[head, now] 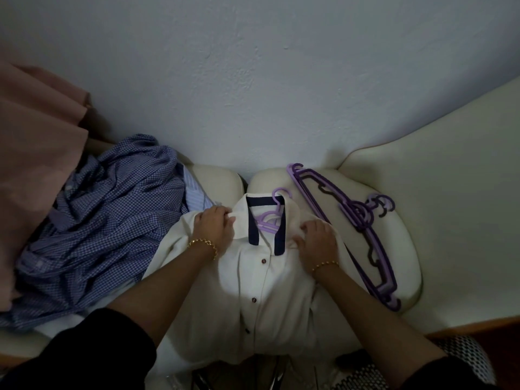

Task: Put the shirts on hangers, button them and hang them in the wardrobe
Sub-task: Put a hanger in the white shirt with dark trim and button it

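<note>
1. The hanger (270, 220) shows only its hook and middle in the open collar of the white shirt (253, 277); its arms lie hidden under the cloth.
2. The left hand (215, 229) and right hand (318, 240) grip shirt folds that partly bury their fingertips.
3. A striped shirt (194, 192) is mostly covered by the checked shirt (107, 209).
4. The pink cloth (33, 164) is cut off by the left edge.
5. The pile of hangers (360, 218) overlaps too much to count.
</note>
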